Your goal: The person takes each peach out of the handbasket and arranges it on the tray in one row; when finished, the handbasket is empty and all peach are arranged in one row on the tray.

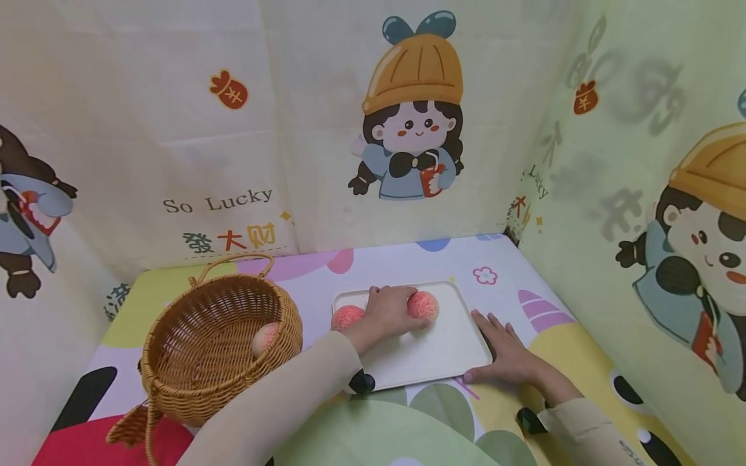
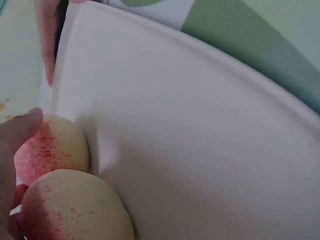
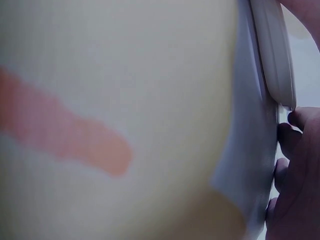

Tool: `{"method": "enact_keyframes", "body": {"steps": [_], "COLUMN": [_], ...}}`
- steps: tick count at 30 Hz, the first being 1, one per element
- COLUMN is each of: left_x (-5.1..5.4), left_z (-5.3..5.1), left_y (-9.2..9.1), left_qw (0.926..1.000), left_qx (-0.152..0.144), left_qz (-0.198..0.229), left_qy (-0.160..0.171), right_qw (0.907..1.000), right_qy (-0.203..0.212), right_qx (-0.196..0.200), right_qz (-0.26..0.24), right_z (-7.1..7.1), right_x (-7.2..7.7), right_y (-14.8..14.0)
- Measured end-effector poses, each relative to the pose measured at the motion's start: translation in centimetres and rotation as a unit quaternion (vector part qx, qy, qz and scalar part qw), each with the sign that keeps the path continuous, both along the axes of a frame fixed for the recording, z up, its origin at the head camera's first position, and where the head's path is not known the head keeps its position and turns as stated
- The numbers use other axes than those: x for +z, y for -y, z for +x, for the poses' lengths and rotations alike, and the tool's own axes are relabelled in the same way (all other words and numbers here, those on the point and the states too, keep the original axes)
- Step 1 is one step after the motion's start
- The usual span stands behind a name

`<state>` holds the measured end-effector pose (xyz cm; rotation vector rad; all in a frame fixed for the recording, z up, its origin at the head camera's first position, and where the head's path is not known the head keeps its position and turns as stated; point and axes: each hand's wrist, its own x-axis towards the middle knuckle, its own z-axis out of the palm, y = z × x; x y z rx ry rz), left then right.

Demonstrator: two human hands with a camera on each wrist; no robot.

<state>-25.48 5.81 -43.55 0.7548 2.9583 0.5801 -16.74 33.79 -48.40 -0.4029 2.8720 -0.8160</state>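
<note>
My left hand (image 1: 389, 312) holds a round peach (image 1: 423, 307), cream with red speckles, over the white rectangular tray (image 1: 449, 356). Its thumb lies on that peach (image 2: 62, 145) in the left wrist view. Close beside it there is a second speckled peach (image 2: 80, 210). At the tray's left side, partly behind the left hand, sits a peach (image 1: 348, 317). My right hand (image 1: 507, 349) rests at the tray's right edge with fingers spread, touching the rim. In the right wrist view its fingers (image 3: 300, 170) are beside the tray's side.
A brown wicker basket (image 1: 215, 395) with a handle stands left of the tray, another peach (image 1: 265, 338) inside it. A patterned cloth (image 1: 443, 427) covers the table. Printed cloth walls (image 1: 315, 129) close off the back and sides.
</note>
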Motion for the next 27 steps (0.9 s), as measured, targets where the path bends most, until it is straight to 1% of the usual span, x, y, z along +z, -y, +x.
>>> {"method": "enact_keyframes", "body": {"steps": [2, 4, 6, 8, 11, 14, 16, 17, 19, 21, 22, 24, 27], "left_x": [0.6, 1.9, 3.7, 5.8, 9.0, 11.8, 13.2, 13.7, 14.2, 14.3, 14.1, 13.5, 11.7], "left_z": [0.3, 0.7, 1.2, 1.5, 1.9, 2.0, 2.1, 2.2, 2.3, 2.7, 2.8, 3.2, 3.4], "left_y": [0.4, 1.2, 2.3, 3.9, 7.3, 11.8, 15.2, 16.9, 20.2, 23.1, 24.3, 26.4, 28.4], "left_qw": [0.9999, 0.9990, 0.9963, 0.9916, 0.9826, 0.9738, 0.9716, 0.9713, 0.9711, 0.9692, 0.9661, 0.9595, 0.9466], "left_qx": [0.005, 0.008, 0.008, 0.011, 0.027, 0.043, 0.058, 0.068, 0.088, 0.112, 0.121, 0.134, 0.149], "left_qz": [0.014, 0.043, 0.082, 0.121, 0.171, 0.207, 0.213, 0.212, 0.208, 0.205, 0.211, 0.223, 0.239], "left_qy": [0.004, 0.012, 0.025, 0.042, 0.066, 0.085, 0.085, 0.083, 0.078, 0.079, 0.086, 0.108, 0.157], "right_qw": [1.0000, 1.0000, 1.0000, 1.0000, 1.0000, 1.0000, 1.0000, 1.0000, 0.9999, 0.9999, 0.9999, 0.9999, 0.9998], "right_qy": [0.001, 0.002, 0.002, 0.003, 0.002, 0.000, -0.002, -0.001, -0.001, -0.002, -0.003, -0.005, -0.006], "right_qx": [-0.001, -0.001, -0.002, -0.003, -0.003, -0.001, 0.000, 0.001, 0.000, -0.001, -0.001, 0.000, 0.004], "right_qz": [-0.001, -0.005, -0.009, -0.007, -0.002, -0.001, -0.004, -0.006, -0.010, -0.011, -0.012, -0.013, -0.016], "right_z": [0.0, 0.0, 0.0, -0.1, -0.2, -0.3, -0.3, -0.3, -0.3, -0.2, -0.1, -0.1, -0.1], "right_x": [-0.1, -0.2, -0.2, -0.3, -0.5, -0.6, -0.6, -0.5, -0.5, -0.5, -0.5, -0.4, -0.4], "right_y": [0.1, 0.2, 0.2, 0.1, -0.1, -0.1, -0.1, -0.1, -0.2, -0.2, -0.2, -0.2, -0.2]}}
